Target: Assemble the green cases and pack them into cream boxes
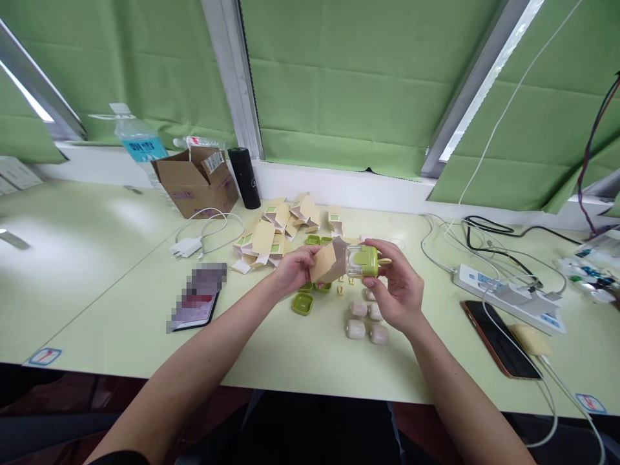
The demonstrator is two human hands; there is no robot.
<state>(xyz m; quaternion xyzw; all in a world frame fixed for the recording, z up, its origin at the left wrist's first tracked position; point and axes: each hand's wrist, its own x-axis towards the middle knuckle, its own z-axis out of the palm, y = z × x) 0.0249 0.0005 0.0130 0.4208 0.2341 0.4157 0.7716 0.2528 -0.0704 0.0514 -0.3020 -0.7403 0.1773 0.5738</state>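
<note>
My left hand [296,270] is closed on a small yellow cardboard box [323,262], whose opened end faces right. Opposite it, my right hand [396,284] grips a small container with a clear body and a green cap [366,260]. The clear end sits at the box's mouth; how far it reaches inside cannot be seen. Below the hands lie several pale rounded pieces [356,330] and several green square cups [303,303]. Tiny yellow loops [340,290] rest between them. Behind, several opened yellow boxes [261,240] are heaped.
At the back left stand an open brown carton [194,184], a black bottle [245,177] and a large water bottle [140,139]. A phone [201,297] and a white charger [186,247] lie left. On the right are a power strip [508,297], cables and another phone [498,339].
</note>
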